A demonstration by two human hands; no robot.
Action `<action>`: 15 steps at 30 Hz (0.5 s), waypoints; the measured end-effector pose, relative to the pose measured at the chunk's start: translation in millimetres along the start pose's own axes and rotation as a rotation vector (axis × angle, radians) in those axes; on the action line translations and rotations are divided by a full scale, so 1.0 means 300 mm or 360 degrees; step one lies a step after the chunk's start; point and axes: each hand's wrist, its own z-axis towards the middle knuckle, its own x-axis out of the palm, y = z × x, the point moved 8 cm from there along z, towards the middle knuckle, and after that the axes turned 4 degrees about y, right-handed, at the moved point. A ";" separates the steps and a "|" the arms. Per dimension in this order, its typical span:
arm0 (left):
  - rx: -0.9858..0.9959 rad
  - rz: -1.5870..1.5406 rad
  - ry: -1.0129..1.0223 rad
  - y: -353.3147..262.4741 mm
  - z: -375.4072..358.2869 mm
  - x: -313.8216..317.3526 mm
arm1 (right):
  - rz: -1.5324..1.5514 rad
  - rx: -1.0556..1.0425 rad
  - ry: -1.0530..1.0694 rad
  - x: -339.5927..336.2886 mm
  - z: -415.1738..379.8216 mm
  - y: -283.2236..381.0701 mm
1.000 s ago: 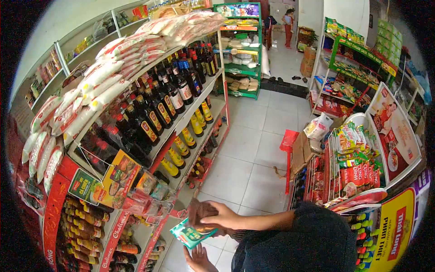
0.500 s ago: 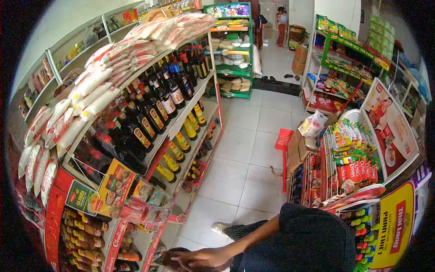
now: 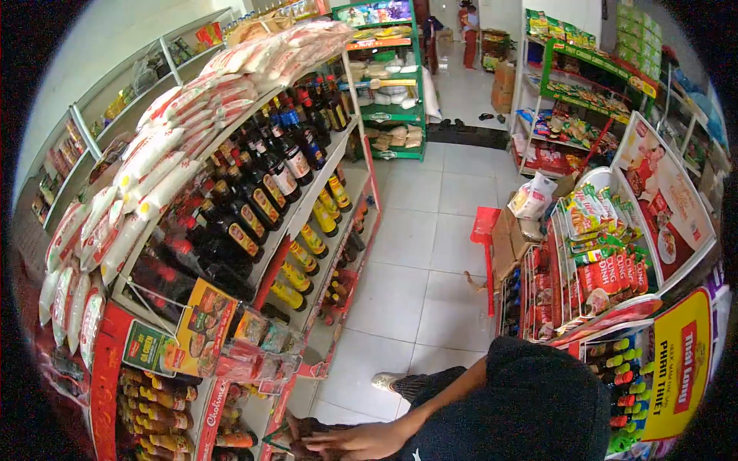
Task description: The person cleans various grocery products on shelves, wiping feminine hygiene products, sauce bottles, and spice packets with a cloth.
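My right hand (image 3: 355, 442) is at the bottom edge, reaching left from a dark sleeve (image 3: 523, 392). Its fingers look stretched out, though the frame cuts off its lower part. Just beyond the fingertips is a dark brown shape (image 3: 306, 427), possibly my left hand in shadow; its fingers cannot be made out. A thin greenish edge (image 3: 277, 436) shows beside it, too small to name. Nearest to the hands is the lower corner of the left shelf, with sauce bottles (image 3: 157, 419) and a red Cholimex shelf strip (image 3: 214, 411).
White bags (image 3: 165, 157) are heaped atop the left shelf, above dark bottles (image 3: 246, 223) and yellow bottles (image 3: 296, 276). A red dustpan (image 3: 484, 223) stands by a cardboard box (image 3: 507, 238) and a seasoning rack (image 3: 603, 269). A person (image 3: 470, 34) stands far back on the tiled floor (image 3: 392, 269).
The view has shifted slightly, so the shelves sit a little differently. My right hand has moved a little right in view, and the greenish edge now shows by the dark shape.
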 end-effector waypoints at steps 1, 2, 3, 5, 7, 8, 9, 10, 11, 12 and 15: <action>0.0013 0.0010 -0.0024 -0.002 0.003 -0.016 | 0.0021 0.0035 0.0123 0.010 0.012 -0.010; 0.0027 0.0014 -0.0044 -0.009 0.006 -0.026 | 0.0050 0.0073 0.0251 0.026 0.016 -0.034; 0.0041 0.0001 -0.0064 -0.017 0.007 -0.044 | 0.0078 0.0113 0.0385 0.052 0.015 -0.062; 0.0068 0.0015 -0.0154 -0.020 -0.008 -0.081 | 0.0163 0.0002 0.0305 0.029 0.080 -0.098; 0.0106 0.0038 -0.0222 -0.038 -0.030 -0.112 | 0.1396 0.0428 0.0211 0.052 0.119 -0.131; 0.0132 0.0057 -0.0256 -0.045 -0.036 -0.129 | 0.1666 0.0519 0.0163 0.069 0.132 -0.130; 0.0160 0.0081 -0.0292 -0.053 -0.042 -0.139 | 0.1250 0.0347 0.0172 0.074 0.130 -0.134; 0.0180 0.0092 -0.0333 -0.060 -0.060 -0.163 | 0.0832 0.0174 0.0178 0.087 0.117 -0.133; 0.0209 0.0134 -0.0369 -0.071 -0.069 -0.172 | 0.0411 -0.0001 0.0177 0.110 0.098 -0.118; 0.0238 0.0165 -0.0411 -0.078 -0.084 -0.186 | 0.0453 0.0032 0.0192 0.156 0.076 -0.119; 0.0379 0.0341 -0.0533 -0.121 -0.129 -0.219 | 0.0299 -0.0075 0.0062 0.330 -0.053 -0.160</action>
